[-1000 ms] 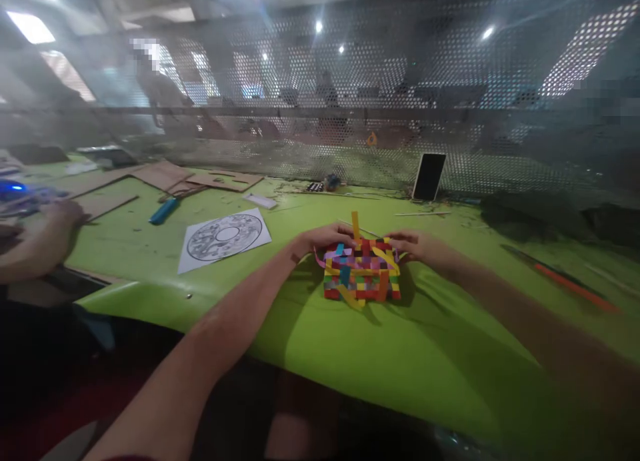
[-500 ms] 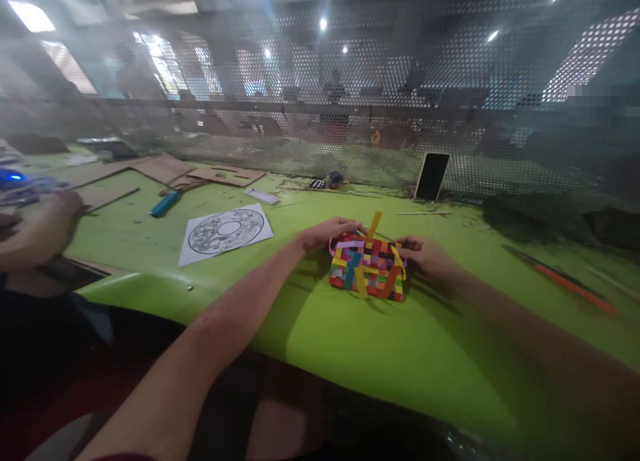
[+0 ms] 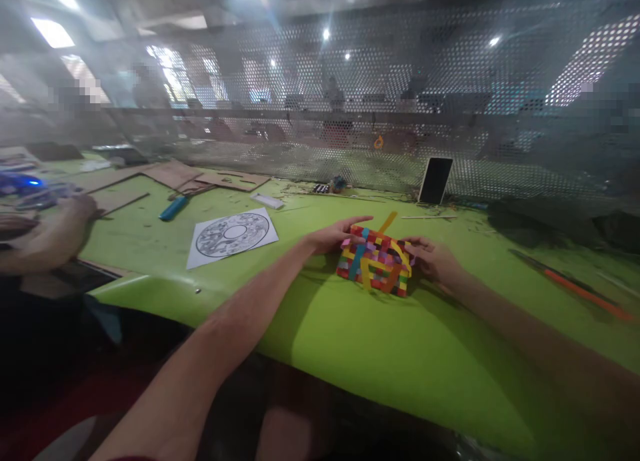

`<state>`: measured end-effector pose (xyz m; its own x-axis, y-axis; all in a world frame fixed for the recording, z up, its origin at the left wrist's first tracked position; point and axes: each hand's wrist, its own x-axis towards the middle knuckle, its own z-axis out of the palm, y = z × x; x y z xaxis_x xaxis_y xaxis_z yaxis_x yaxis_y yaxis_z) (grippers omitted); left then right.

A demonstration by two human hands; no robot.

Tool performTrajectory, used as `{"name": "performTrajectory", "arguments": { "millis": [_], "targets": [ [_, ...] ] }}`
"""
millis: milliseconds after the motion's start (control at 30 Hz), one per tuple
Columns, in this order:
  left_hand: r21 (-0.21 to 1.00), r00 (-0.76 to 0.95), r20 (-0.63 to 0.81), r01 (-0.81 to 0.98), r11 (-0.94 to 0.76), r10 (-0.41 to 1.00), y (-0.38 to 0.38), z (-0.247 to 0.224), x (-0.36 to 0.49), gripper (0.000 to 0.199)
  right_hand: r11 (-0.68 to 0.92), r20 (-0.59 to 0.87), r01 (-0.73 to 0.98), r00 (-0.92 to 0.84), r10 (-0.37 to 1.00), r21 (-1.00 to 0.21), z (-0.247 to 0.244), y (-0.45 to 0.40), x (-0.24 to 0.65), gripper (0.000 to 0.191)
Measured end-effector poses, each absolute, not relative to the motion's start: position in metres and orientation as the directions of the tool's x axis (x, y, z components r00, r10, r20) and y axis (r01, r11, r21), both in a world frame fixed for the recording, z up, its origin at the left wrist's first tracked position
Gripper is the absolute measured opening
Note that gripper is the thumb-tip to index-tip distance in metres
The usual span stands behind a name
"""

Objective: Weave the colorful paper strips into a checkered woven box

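A small basket-like piece woven from colourful paper strips (image 3: 377, 262) stands tilted on the green table in front of me. Loose yellow, blue and orange strip ends stick out from its face and top. My left hand (image 3: 336, 236) grips its upper left corner, the index finger stretched out behind the top edge. At the upper right edge, my right hand (image 3: 431, 258) holds it between thumb and curled fingers. The fingertips behind the weave are hidden.
A printed paper with a ring pattern (image 3: 233, 234) lies left, near a blue-handled tool (image 3: 173, 208) and cardboard pieces (image 3: 173, 173). A phone (image 3: 435, 180) leans on the mesh screen. An orange-handled tool (image 3: 585, 293) lies right. Another person's hand (image 3: 75, 214) is far left.
The woven piece has tipped, its left side now higher. My left index finger has straightened, and the thin dark strip along the top no longer shows. The camera view has shifted slightly.
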<state>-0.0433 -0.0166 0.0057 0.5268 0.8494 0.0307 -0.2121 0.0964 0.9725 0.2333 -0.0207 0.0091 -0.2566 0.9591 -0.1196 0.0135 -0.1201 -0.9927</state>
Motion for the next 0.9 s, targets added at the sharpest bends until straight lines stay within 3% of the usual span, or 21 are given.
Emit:
{"name": "performTrajectory", "arguments": {
  "millis": [200, 267, 633, 900],
  "targets": [
    [0.982, 0.507, -0.014, -0.154, 0.106, 0.862, -0.012, 0.003, -0.037, 0.046, -0.041, -0.084, 0.144, -0.305, 0.949, -0.989, 0.004, -0.020, 0.234, 0.044],
    [0.988, 0.497, -0.016, -0.124, 0.090, 0.868, -0.012, 0.003, -0.037, 0.041, -0.003, -0.061, 0.187, -0.308, 0.949, -0.982, -0.001, -0.015, 0.236, 0.045],
    [0.999, 0.541, -0.053, 0.040, 0.037, 0.839, -0.009, 0.000, -0.046, 0.058, 0.101, -0.001, 0.269, -0.357, 0.934, -0.958, -0.014, -0.004, 0.246, 0.031],
    [0.997, 0.522, -0.062, -0.005, 0.076, 0.850, -0.008, -0.002, -0.043, 0.058, 0.104, -0.025, 0.302, -0.395, 0.918, -0.948, -0.006, -0.010, 0.243, 0.037]
  ]
}}
